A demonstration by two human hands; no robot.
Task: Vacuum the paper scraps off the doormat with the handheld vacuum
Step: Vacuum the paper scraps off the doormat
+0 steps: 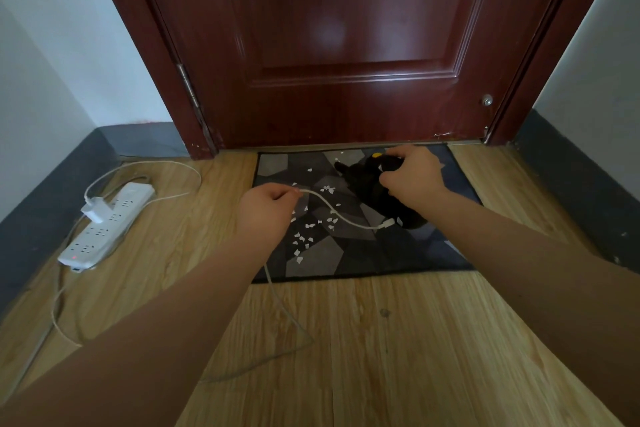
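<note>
Wood-plank floor before a closed dark red door point(346, 45); mat point(322, 260) lies at the threshold.

Left hand point(266, 210): fingers closed, pinching a white cable point(332, 211) just left of mat centre. Right hand point(412, 172): curled around the black vacuum point(370, 191), which sits on the mat at about 1 o'clock from mat centre, yellow button point(376, 155) at its far end. Cable plug end point(389, 224) lies right at the vacuum's near end; cannot tell if seated or just out.

Scraps point(304, 236): small white bits scattered over the mat's left half, from 12 down to 7 o'clock. Cable crosses directly over them.

Outward: slack cable loops across the floor at 6 o'clock. Power strip point(104, 229) at 9 o'clock, charger block point(95, 210) plugged in, red indicator lit.

Judgement: unplugging step; no suction yet.

Risks:
- dragging the cable sideways would sweep scraps off the mat onto the floor;
- a hard tug could shift the strip;
- loose loop could snag a forearm or the nozzle.
</note>
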